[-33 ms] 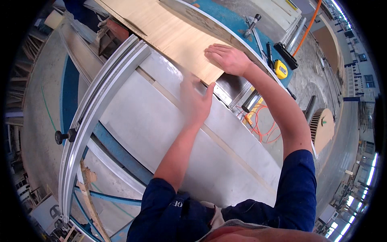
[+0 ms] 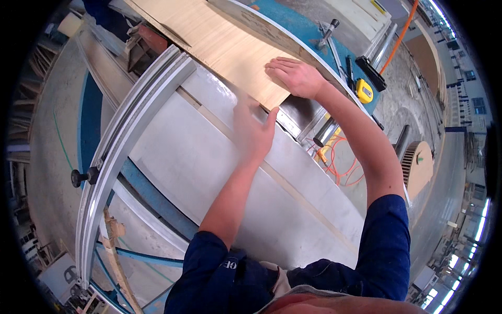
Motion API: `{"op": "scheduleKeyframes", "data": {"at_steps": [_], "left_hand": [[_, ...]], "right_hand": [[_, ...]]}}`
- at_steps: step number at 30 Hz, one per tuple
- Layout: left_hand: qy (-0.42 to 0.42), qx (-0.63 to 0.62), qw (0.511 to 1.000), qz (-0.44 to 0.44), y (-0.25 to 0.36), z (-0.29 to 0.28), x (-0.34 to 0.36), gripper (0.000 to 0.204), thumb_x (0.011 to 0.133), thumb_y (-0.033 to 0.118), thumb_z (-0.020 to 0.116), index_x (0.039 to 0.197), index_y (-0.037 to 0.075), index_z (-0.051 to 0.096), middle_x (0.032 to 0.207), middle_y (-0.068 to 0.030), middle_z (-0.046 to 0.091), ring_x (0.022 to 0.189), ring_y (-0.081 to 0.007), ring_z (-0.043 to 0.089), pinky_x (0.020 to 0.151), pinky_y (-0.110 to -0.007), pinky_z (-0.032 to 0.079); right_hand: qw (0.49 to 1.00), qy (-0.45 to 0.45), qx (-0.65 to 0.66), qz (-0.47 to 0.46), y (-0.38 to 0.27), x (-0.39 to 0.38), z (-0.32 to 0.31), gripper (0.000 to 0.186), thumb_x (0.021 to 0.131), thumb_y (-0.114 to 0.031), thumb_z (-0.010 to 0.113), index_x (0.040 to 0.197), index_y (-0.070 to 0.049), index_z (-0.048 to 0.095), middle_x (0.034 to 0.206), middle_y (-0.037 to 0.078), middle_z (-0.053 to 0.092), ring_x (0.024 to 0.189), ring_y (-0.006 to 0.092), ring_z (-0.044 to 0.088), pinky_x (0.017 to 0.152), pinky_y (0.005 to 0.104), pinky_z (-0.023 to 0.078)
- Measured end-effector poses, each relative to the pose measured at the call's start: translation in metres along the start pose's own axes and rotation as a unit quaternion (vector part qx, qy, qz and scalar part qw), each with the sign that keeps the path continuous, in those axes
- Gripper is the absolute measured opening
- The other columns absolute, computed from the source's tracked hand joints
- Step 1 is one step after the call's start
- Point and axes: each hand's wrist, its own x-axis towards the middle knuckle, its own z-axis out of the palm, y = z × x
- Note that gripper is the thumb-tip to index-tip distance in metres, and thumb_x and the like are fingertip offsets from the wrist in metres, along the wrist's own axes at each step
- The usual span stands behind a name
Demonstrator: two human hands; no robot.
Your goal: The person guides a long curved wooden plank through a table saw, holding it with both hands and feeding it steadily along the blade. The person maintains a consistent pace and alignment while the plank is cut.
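The grey saw table (image 2: 209, 172) carries a pale wood panel (image 2: 225, 47) whose long axis runs away up-left; right hand (image 2: 298, 77) lies flat on its near corner, fingers spread, while left hand (image 2: 253, 131), open and blurred, hovers at its near edge gripping nothing

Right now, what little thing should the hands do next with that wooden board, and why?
Probably slide the wooden board a bit farther along the metal table. The right hand lies flat on the board's near corner, and the left hand sits at its near edge, blurred.
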Motion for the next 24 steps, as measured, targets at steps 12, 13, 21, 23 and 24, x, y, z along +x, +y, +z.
{"op": "scheduleKeyframes", "data": {"at_steps": [12, 13, 21, 23, 24], "left_hand": [[-0.013, -0.009, 1.0, -0.024, 0.0, -0.008, 0.016, 0.053, 0.075, 0.023, 0.088, 0.11, -0.003, 0.057, 0.095, -0.0095, 0.062, 0.082, -0.025, 0.057, 0.076, -0.037, 0.048], [-0.008, -0.014, 1.0, -0.015, -0.002, -0.008, 0.018, 0.053, 0.075, 0.023, 0.088, 0.11, -0.003, 0.057, 0.094, -0.0095, 0.062, 0.082, -0.0249, 0.057, 0.076, -0.037, 0.048], [-0.007, -0.008, 1.0, -0.018, -0.003, -0.011, 0.024, 0.053, 0.074, 0.023, 0.089, 0.107, -0.003, 0.057, 0.093, -0.0098, 0.062, 0.079, -0.0248, 0.058, 0.073, -0.036, 0.048], [-0.005, -0.007, 1.0, -0.006, -0.006, -0.01, 0.026, 0.053, 0.074, 0.023, 0.089, 0.108, -0.003, 0.057, 0.093, -0.01, 0.063, 0.077, -0.0245, 0.057, 0.072, -0.036, 0.048], [-0.008, -0.005, 1.0, -0.008, -0.006, -0.011, 0.026, 0.052, 0.074, 0.023, 0.089, 0.107, -0.002, 0.057, 0.094, -0.0108, 0.064, 0.076, -0.0245, 0.056, 0.072, -0.036, 0.048]], "right_hand": [[0.997, 0.055, -0.037, -0.031, 0.006, 0.015, 0.005, 0.038, 0.09, -0.017, 0.056, 0.125, -0.003, 0.059, 0.13, 0.015, 0.064, 0.123, 0.0317, 0.061, 0.104, 0.0386, 0.051], [0.997, 0.055, -0.035, -0.035, 0.006, 0.016, 0.005, 0.038, 0.089, -0.017, 0.056, 0.124, -0.003, 0.059, 0.129, 0.015, 0.065, 0.123, 0.0319, 0.061, 0.104, 0.0385, 0.051], [0.996, 0.065, -0.03, -0.044, 0.011, 0.023, 0.009, 0.037, 0.09, -0.017, 0.055, 0.125, -0.003, 0.058, 0.127, 0.015, 0.066, 0.123, 0.032, 0.061, 0.105, 0.0383, 0.05], [0.996, 0.067, -0.03, -0.044, 0.012, 0.024, 0.01, 0.037, 0.091, -0.017, 0.054, 0.125, -0.003, 0.058, 0.127, 0.015, 0.066, 0.123, 0.032, 0.061, 0.105, 0.0384, 0.05], [0.996, 0.068, -0.029, -0.044, 0.014, 0.025, 0.011, 0.036, 0.091, -0.016, 0.054, 0.125, -0.003, 0.058, 0.127, 0.015, 0.065, 0.123, 0.0319, 0.061, 0.105, 0.0385, 0.05]]}}
